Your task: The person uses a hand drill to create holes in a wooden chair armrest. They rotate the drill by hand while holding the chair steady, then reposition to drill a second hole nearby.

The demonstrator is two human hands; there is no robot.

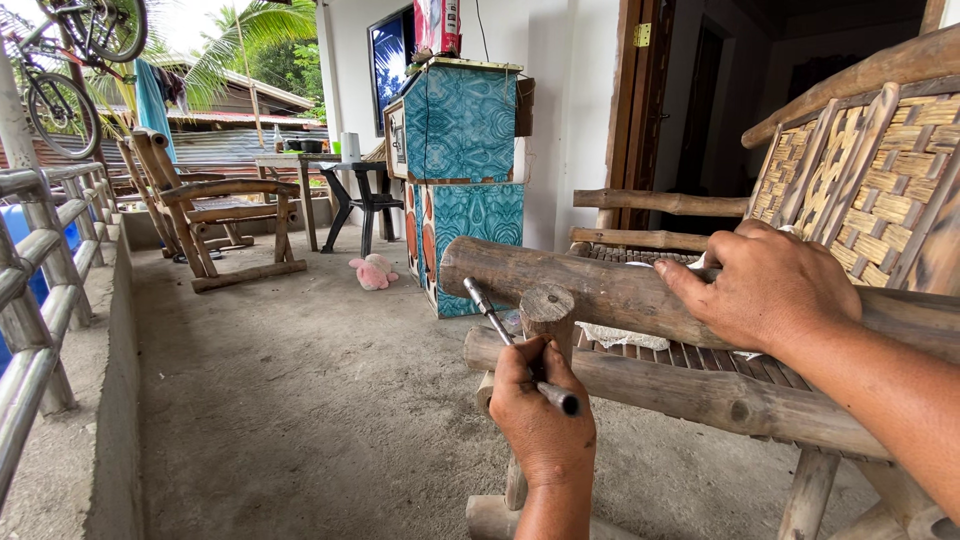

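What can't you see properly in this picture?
Head view:
- Tool: its middle is hidden inside the left hand.
- Armrest: partly covered by the right hand.
- Chair: cut off by the right edge.
- Bicycle: cut off by the top edge.

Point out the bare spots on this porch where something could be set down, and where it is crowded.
Free: the concrete floor between the railing, the pink toy and the log chair. Crowded: the chair's armrest, under the right hand, and its post, where the left hand holds a metal tool. The slatted seat holds cloth scraps.
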